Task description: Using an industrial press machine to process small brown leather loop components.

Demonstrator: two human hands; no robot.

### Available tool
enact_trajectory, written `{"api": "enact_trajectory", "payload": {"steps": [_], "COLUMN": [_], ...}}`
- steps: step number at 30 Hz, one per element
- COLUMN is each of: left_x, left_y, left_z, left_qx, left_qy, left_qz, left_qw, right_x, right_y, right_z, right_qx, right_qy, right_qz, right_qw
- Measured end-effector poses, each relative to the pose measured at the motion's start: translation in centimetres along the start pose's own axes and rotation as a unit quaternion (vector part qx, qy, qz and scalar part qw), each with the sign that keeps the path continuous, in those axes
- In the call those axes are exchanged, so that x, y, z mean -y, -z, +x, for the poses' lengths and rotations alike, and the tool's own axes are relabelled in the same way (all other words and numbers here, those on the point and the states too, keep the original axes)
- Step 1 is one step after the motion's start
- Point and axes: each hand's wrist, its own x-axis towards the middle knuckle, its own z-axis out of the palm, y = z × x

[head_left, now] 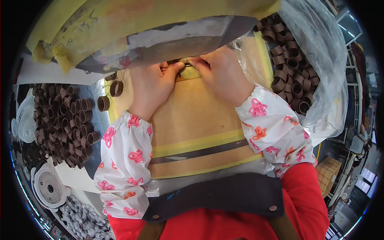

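Right now, both hands work close together at the far middle of the tan work surface (196, 112), just under the near edge of a hood (140, 34) covered in yellow sheeting. The left hand (157, 85) comes in from the left with its thumb extended and its other fingers curled, while the right hand (225, 69) reaches in from the right with thumb and forefinger pointing inward. Their fingertips nearly meet at a small dark piece (186, 64), which sits between them above a yellow patch (190, 74); the fingers of each hand are drawn together, but I cannot tell whether either is clamped on the piece, since it is small and partly covered. Nearer, a yellow strip (200, 141) and a dark strip (200, 152) cross the surface. Left of the left hand lie a few loose brown rings (103, 103), and farther left spreads a large pile of brown rings (66, 120). Another heap of brown rings (294, 70) lies at the far right, beside crumpled clear plastic (332, 96). White oversleeves (127, 170) with pink and orange flowers cover both forearms. At the near edge show a dark apron (224, 196) and a red garment (306, 196); at the near left stands a white fan (50, 188).
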Motion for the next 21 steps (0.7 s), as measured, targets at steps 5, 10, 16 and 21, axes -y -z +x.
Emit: {"api": "enact_trajectory", "payload": {"steps": [5,10,16,21], "left_x": [-1.0,-0.7,0.2,-0.3], "left_y": [0.4,0.3,0.2,0.1], "left_z": [0.2,0.2,0.0,0.2], "left_qx": [0.045,0.041,0.017,0.043], "left_qy": [0.072,0.077,0.033,0.043], "left_qz": [0.012,-0.007,-0.009,0.025], "left_qw": [0.996,0.996,0.999,0.998], "right_x": [0.0,0.2,0.5,0.3], "right_y": [0.1,0.1,-0.1,0.1], "right_z": [0.0,0.3,0.1,-0.2], "right_qx": [-0.001,0.023,0.023,-0.001], "right_qy": [-0.006,-0.020,-0.013,-0.010], "right_qz": [-0.032,-0.060,-0.065,-0.082], "right_qw": [0.999,0.998,0.998,0.997]}}
